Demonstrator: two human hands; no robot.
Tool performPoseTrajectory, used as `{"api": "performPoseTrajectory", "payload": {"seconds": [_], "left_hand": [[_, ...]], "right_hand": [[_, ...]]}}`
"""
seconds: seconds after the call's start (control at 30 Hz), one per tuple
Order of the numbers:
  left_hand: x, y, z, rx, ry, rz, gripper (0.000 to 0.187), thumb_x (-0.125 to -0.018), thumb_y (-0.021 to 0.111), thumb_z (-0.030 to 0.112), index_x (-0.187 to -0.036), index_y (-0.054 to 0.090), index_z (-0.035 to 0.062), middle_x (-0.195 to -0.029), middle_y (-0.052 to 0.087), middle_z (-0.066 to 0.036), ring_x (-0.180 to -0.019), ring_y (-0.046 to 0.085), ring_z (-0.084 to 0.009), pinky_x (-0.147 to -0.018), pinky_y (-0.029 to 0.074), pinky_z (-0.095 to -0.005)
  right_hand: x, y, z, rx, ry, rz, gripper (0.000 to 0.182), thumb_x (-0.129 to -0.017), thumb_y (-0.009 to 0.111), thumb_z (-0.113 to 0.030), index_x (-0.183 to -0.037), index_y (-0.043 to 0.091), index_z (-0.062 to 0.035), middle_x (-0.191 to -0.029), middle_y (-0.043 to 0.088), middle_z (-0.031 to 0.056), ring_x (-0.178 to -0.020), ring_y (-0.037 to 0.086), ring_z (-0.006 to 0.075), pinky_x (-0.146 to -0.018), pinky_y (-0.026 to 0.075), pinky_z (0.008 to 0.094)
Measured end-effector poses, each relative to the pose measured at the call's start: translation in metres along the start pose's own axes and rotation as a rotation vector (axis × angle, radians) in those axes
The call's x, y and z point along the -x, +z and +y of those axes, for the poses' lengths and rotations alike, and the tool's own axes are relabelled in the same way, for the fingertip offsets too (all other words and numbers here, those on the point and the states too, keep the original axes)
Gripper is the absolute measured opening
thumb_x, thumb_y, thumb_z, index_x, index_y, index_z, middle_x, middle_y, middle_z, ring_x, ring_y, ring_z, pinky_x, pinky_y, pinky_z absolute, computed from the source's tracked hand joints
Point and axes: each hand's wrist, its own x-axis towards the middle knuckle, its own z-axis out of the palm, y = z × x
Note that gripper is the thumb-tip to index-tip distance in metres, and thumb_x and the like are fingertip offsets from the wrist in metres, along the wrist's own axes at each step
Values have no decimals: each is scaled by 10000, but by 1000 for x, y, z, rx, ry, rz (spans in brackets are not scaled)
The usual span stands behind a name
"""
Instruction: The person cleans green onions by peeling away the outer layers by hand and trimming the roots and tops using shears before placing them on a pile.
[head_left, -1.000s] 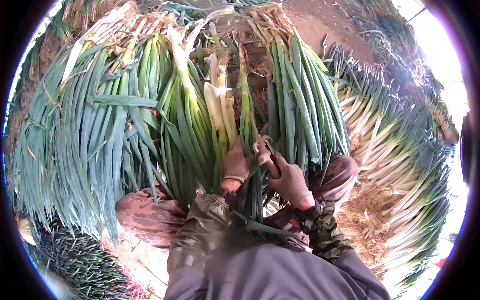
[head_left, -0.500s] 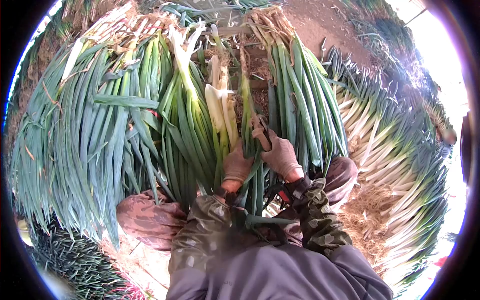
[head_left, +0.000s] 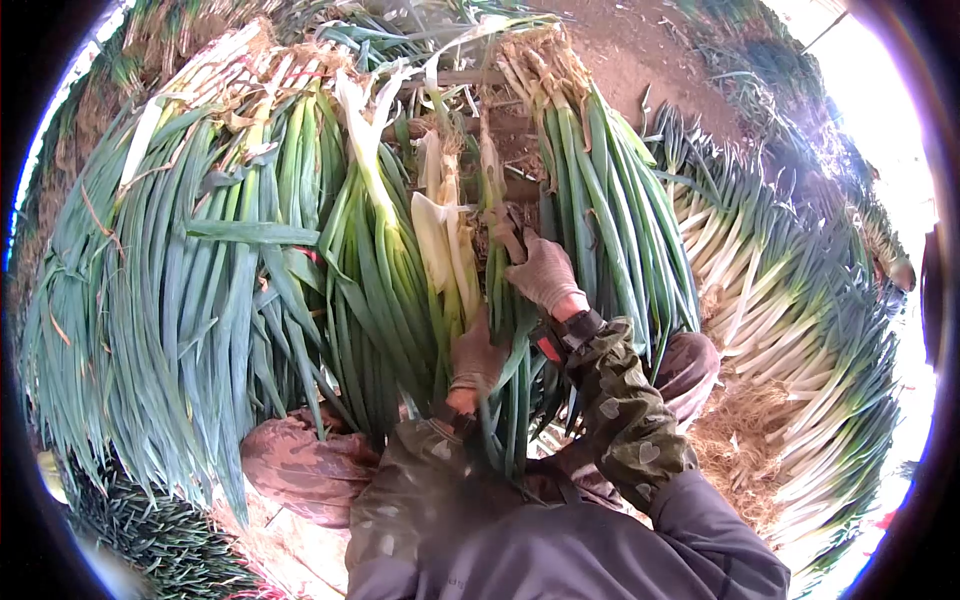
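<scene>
My left hand point(head_left: 477, 357), in a brown glove, is clasped around a bunch of green leaves point(head_left: 508, 385) just in front of me; I cannot tell exactly which stalks it has. My right hand point(head_left: 545, 274), gloved too, is farther off and a little to the right, its fingers closed on a slim brown piece point(head_left: 508, 243) with a dark part beside it, too small to make out. That piece touches, or nearly touches, a green onion stalk point(head_left: 491, 178) that lies lengthwise between my hands and points to the far side. A dark wristband point(head_left: 581, 326) circles my right wrist.

Just left of that stalk lie a few pale stalks point(head_left: 432, 238) with peeled-looking ends. Farther left spreads a broad heap of long onion leaves point(head_left: 175, 290), draped toward me over my left knee point(head_left: 300, 468). Right of my hands lies another bundle point(head_left: 612, 205), roots point(head_left: 552, 68) at the far end, near my right knee point(head_left: 692, 368). Beyond it, on the right, white-stemmed onions point(head_left: 765, 290) curve in a long row beside tangled dry roots point(head_left: 742, 440). Bare soil point(head_left: 640, 60) shows at the far side.
</scene>
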Motion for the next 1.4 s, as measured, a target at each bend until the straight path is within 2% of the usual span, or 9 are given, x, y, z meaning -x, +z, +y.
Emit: {"api": "performPoseTrajectory", "payload": {"seconds": [0.43, 0.53, 0.67, 0.8, 0.83, 1.07, 1.13, 1.17, 1.4], "left_hand": [[2, 0, -10, -1, 47, -2, 769, -775, 716, 245, -1494, 449, 184, -970, 705, -264, -894, 676, -479, -784, 540, -543], [3, 0, -9, -12, 52, 13, 774, -768, 713, 224, -1495, 450, 187, -960, 707, -261, -883, 679, -476, -779, 542, -543], [4, -3, -6, 24, 118, 36, 769, -771, 710, 218, -1494, 452, 186, -961, 706, -262, -879, 682, -473, -788, 543, -539], [4, -4, -6, -19, 30, -29, 762, -777, 717, 232, -1492, 458, 186, -947, 704, -262, -870, 684, -470, -781, 544, -535], [4, -4, -7, -26, 26, -33, 759, -778, 720, 238, -1490, 461, 186, -940, 704, -261, -866, 685, -469, -775, 544, -536], [7, 7, -16, -10, 116, 42, 737, -781, 734, 242, -1470, 484, 168, -870, 700, -248, -801, 676, -472, -734, 537, -548], [7, 8, -15, -21, 152, 54, 733, -789, 738, 245, -1471, 481, 165, -865, 700, -248, -791, 673, -472, -731, 537, -550], [7, 9, -20, -76, 59, -25, 744, -805, 745, 249, -1486, 458, 166, -879, 702, -248, -820, 681, -468, -741, 540, -545], [14, 7, -5, -112, 140, -2, 758, -824, 744, 231, -1508, 424, 167, -934, 708, -261, -902, 693, -455, -777, 543, -528]], "right_hand": [[-84, -4, -5, -26, -27, 50, 538, -919, 599, -502, -1042, 649, 20, -1025, 686, 316, -1036, 642, 495, -906, 516, 523], [-104, -7, -9, 23, -10, 28, 445, -675, 779, -258, -1021, 661, -5, -1005, 712, 248, -1020, 668, 430, -866, 528, 473], [-131, -3, -9, 17, -36, 81, 444, -680, 766, -269, -1027, 683, -4, -1040, 705, 263, -1029, 665, 441, -896, 530, 464], [-151, -9, -18, -13, 14, 63, 487, -831, 692, -418, -1042, 691, 21, -1057, 694, 295, -1074, 651, 455, -937, 516, 473], [-154, -11, -18, -22, -19, 74, 783, -950, 479, -669, -1065, 709, 71, -1046, 680, 343, -1085, 643, 487, -948, 510, 493], [-89, -25, -13, -110, -61, -21, 704, -972, 515, -602, -1076, 689, 71, -1019, 679, 341, -1043, 664, 474, -928, 516, 493], [-30, -39, -17, -153, -67, -130, 393, -756, 763, -201, -1058, 646, 21, -867, 676, 257, -794, 679, 359, -747, 534, 428], [-5, -35, -7, -87, -126, -120, 417, -907, 666, -338, -1094, 622, 33, -915, 670, 319, -965, 656, 482, -831, 513, 525], [141, -66, 20, -98, -101, -113, 560, -800, 694, -194, -1325, 543, -74, -913, 671, 316, -922, 653, 503, -776, 529, 547]]}}
